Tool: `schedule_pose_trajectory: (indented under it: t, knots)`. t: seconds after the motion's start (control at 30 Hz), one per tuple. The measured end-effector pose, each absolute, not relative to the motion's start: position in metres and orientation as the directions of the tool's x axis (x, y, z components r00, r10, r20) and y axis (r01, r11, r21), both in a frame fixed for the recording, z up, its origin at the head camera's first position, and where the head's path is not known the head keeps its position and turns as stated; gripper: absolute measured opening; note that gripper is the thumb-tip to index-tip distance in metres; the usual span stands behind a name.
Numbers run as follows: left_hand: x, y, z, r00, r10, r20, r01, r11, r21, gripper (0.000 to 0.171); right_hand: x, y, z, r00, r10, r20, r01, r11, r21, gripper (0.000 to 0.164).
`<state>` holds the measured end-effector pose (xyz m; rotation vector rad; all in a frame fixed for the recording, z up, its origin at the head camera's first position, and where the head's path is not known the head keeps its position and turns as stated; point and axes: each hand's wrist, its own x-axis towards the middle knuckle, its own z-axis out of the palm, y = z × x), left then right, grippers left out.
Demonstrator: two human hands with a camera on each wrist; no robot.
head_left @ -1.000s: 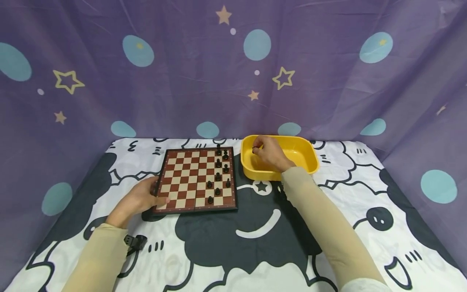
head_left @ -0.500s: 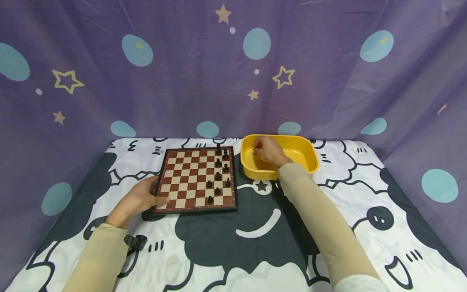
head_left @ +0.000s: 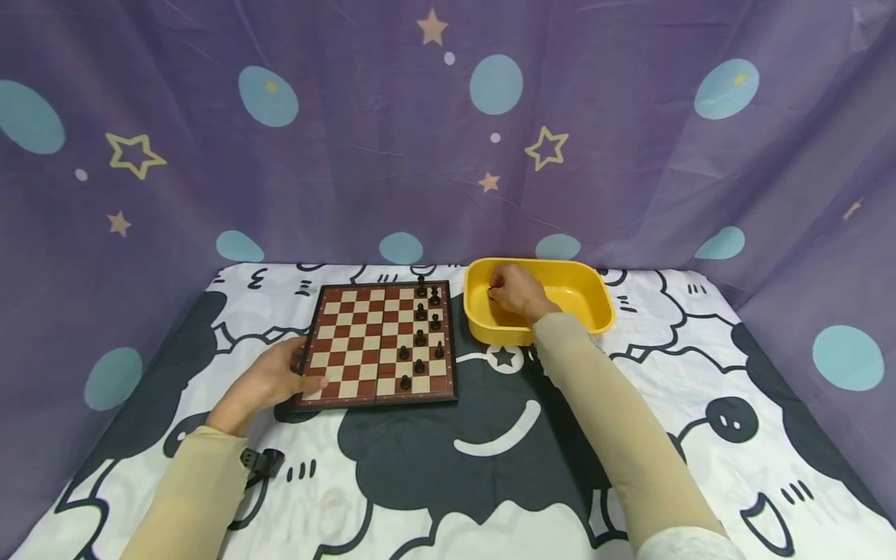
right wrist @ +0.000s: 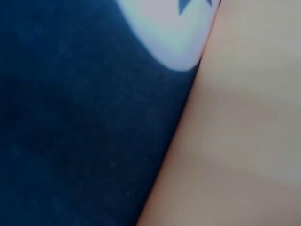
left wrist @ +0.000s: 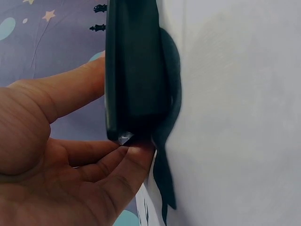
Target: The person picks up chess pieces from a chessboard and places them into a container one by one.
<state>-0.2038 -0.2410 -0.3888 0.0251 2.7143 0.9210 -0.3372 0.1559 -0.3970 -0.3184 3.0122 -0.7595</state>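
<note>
A brown-and-cream chessboard (head_left: 348,336) lies on the patterned cloth, several black chess pieces (head_left: 420,337) standing upright along its right side. My left hand (head_left: 269,377) grips the board's near left corner, thumb on top. In the left wrist view, the fingers of that hand (left wrist: 61,146) reach round the dark board edge (left wrist: 138,70). Inside the yellow basin (head_left: 595,323), toward its left end, my right hand (head_left: 519,291) pinches a small dark chess piece (head_left: 493,292), mostly hidden by the fingers. The right wrist view catches only a blurred sleeve (right wrist: 244,122) and cloth.
The basin stands just right of the board, a narrow gap between them. A purple curtain (head_left: 392,155) hangs behind the table's far edge. The black-and-white cartoon cloth (head_left: 434,467) spreads in front of both. A small black device (head_left: 262,463) sits at the left wrist.
Within the basin, my right hand has shifted slightly right and lower while pinching the dark chess piece. My left hand and the board keep their places.
</note>
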Motion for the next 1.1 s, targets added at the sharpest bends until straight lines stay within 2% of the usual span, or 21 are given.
schedule_pose_trajectory:
  t: [0.47, 0.73, 1.1]
  knots:
    - [-0.205, -0.241, -0.39, -0.961, 0.103, -0.257, -0.074, 0.799, 0.597, 0.086, -0.34, 0.158, -0.4, -0.976, -0.216, -0.012, -0.183, 0.854, -0.487, 0.02]
    - [-0.205, -0.243, -0.39, -0.962, 0.108, -0.25, -0.067, 0.797, 0.6, 0.085, -0.34, 0.159, -0.401, -0.976, -0.22, 0.004, -0.192, 0.844, -0.5, 0.023]
    - [-0.205, -0.242, -0.392, -0.962, 0.1, -0.254, -0.076, 0.796, 0.6, 0.085, -0.33, 0.159, -0.386, -0.981, -0.189, -0.049, -0.131, 0.822, -0.554, 0.031]
